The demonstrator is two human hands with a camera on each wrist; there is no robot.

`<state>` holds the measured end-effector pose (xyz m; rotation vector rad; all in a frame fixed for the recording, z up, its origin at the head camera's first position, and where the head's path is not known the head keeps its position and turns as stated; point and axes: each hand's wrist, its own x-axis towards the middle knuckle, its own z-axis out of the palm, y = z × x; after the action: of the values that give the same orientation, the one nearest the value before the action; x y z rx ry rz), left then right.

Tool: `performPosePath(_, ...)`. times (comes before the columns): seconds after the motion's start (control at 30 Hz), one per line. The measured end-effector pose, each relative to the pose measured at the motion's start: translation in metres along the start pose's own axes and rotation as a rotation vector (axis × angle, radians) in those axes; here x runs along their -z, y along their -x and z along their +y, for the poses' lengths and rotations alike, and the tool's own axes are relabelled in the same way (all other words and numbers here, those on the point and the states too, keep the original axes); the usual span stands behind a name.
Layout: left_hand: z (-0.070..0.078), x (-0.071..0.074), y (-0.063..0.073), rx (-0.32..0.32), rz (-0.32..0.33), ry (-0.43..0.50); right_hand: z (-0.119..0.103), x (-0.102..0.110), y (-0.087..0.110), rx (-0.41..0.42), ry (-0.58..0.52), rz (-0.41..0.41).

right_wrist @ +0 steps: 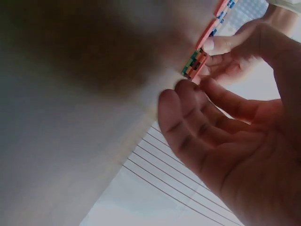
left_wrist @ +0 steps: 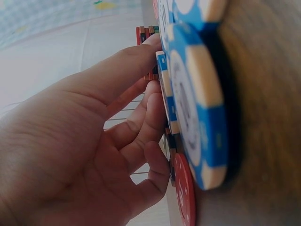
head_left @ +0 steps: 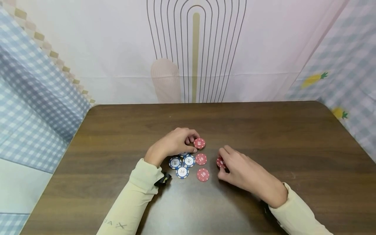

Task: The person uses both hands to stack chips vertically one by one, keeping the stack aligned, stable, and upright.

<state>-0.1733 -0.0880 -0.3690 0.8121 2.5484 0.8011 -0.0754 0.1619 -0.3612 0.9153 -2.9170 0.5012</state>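
In the head view my left hand (head_left: 176, 142) grips the side of a small stack of poker chips (head_left: 199, 143) with a red one on top. The stack's layered edges, red, dark and green, show in the right wrist view (right_wrist: 195, 65). My right hand (head_left: 242, 169) holds a red poker chip (head_left: 221, 162) between thumb and fingers; that chip is hidden in the right wrist view. Two more red chips, an upper one (head_left: 201, 159) and a lower one (head_left: 203, 175), lie flat between the hands. Several blue-and-white chips (head_left: 182, 172) cluster below the left hand, one partly covered by it.
A brown wooden table (head_left: 132, 124) carries everything. Behind it hangs a pale cloth (head_left: 111, 49) with arched lines. Blue checked cloth (head_left: 35, 107) borders the left side, and similar cloth (head_left: 352, 65) hangs on the right.
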Motion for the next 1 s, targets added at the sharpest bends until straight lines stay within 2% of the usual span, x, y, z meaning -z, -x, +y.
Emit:
performPosePath(0.2, 0.001, -0.002, -0.001, -0.002, 0.004, 0.007, 0.001, 0.008, -0.023, 0.034, -0.068, 0.05)
performPosePath(0.37, -0.001, -0.001, -0.001, -0.015, 0.003, -0.004, -0.003, 0.013, -0.046, 0.016, -0.1, 0.075)
performPosePath(0.63, -0.004, 0.0, 0.0, -0.039, 0.013, -0.01, -0.016, 0.014, -0.072, 0.005, -0.122, 0.039)
performPosePath(0.77, -0.005, 0.0, 0.001, -0.043, 0.028, -0.017, -0.017, 0.007, -0.08, 0.0, -0.113, 0.004)
performPosePath(1.0, -0.005, 0.0, 0.002, -0.07, 0.045, -0.022, -0.017, -0.003, -0.083, -0.011, -0.006, -0.011)
